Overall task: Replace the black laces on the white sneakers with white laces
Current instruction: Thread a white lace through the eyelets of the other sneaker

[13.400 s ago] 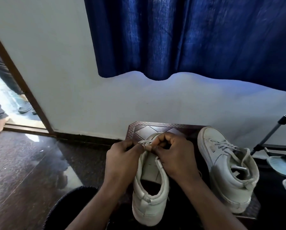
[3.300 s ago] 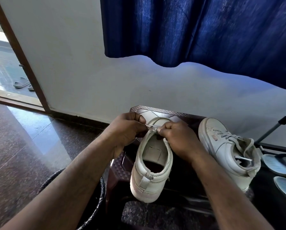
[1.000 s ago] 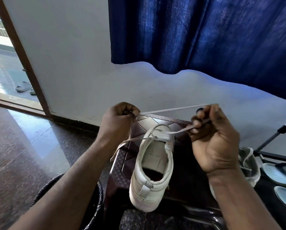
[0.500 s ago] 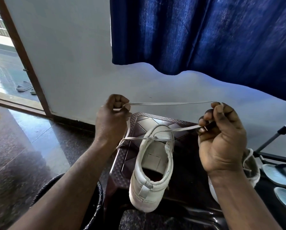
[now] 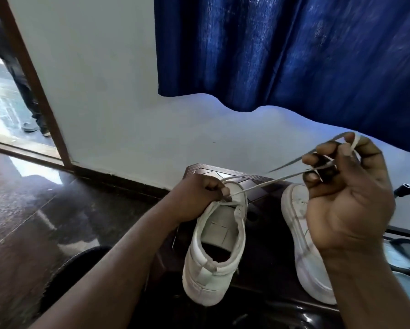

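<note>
The right hand (image 5: 346, 205) pinches the white lace (image 5: 265, 182), raised and drawn taut. The left hand (image 5: 196, 198) is curled closed on the lace at the sneaker (image 5: 217, 245), which overhangs the dark stool's (image 5: 268, 217) near edge. A second sneaker (image 5: 303, 245) stands at its right edge.

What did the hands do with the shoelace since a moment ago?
The left hand dropped to the near sneaker, pinching the white lace at the eyelets. The right hand lifted up and right, pulling the lace out taut. Both hands still grip lace. The sneaker and the second sneaker stayed on the stool.
</note>
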A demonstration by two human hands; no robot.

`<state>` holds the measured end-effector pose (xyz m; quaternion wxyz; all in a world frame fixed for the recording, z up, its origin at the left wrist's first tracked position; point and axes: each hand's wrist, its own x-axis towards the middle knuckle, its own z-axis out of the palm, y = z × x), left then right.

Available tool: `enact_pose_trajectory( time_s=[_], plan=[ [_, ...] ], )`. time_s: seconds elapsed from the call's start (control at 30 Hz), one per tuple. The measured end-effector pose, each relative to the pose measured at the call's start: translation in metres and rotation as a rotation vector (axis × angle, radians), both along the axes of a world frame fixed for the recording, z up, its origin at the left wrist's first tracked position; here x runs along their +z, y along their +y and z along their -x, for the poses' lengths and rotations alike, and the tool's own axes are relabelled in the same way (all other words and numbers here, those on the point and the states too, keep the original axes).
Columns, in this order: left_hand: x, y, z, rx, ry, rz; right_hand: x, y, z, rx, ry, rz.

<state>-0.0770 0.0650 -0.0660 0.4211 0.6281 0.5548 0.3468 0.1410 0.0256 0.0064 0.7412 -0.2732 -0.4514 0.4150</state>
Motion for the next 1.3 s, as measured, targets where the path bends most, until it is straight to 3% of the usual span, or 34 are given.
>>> enact_pose_trajectory(
  time_s=[0.23, 0.37, 0.47, 0.57, 0.67, 0.77, 0.9, 1.03, 1.17, 1.23, 1.3],
  plan=[
    [0.003, -0.002, -0.001, -0.125, -0.238, 0.106, 0.005, -0.005, -0.003, -0.133, -0.141, 0.047],
    [0.007, -0.003, -0.003, -0.182, -0.329, 0.089, -0.015, -0.002, -0.001, -0.552, -0.600, 0.130],
    [0.007, -0.003, -0.004, -0.217, -0.346, 0.050, -0.030, -0.006, 0.000, -0.878, -0.903, -0.070],
    [0.007, -0.003, -0.007, -0.217, -0.330, 0.010, -0.039, 0.000, 0.013, -0.737, -1.151, -0.136],
    [0.005, -0.001, -0.007, -0.232, -0.364, -0.014, -0.061, 0.009, 0.028, -0.278, -1.231, 0.094],
    [0.004, -0.002, -0.006, -0.202, -0.335, -0.038, -0.077, 0.013, 0.034, -0.037, -1.026, 0.258],
    [0.004, 0.000, 0.002, -0.106, -0.193, -0.046, -0.060, 0.016, 0.027, 0.140, -0.465, 0.393],
    [0.002, 0.004, 0.015, 0.047, -0.207, 0.032, -0.035, 0.014, 0.007, 0.313, 0.110, 0.362],
    [-0.011, 0.007, 0.023, 0.154, 0.177, 0.065, -0.018, 0.014, -0.010, 0.318, 0.188, 0.259],
    [-0.012, 0.006, 0.019, 0.157, 0.155, 0.076, -0.018, 0.013, -0.008, 0.303, 0.101, 0.247],
    [-0.012, 0.008, 0.014, 0.147, 0.004, -0.001, -0.022, 0.011, -0.001, 0.281, -0.045, 0.253]
  ],
)
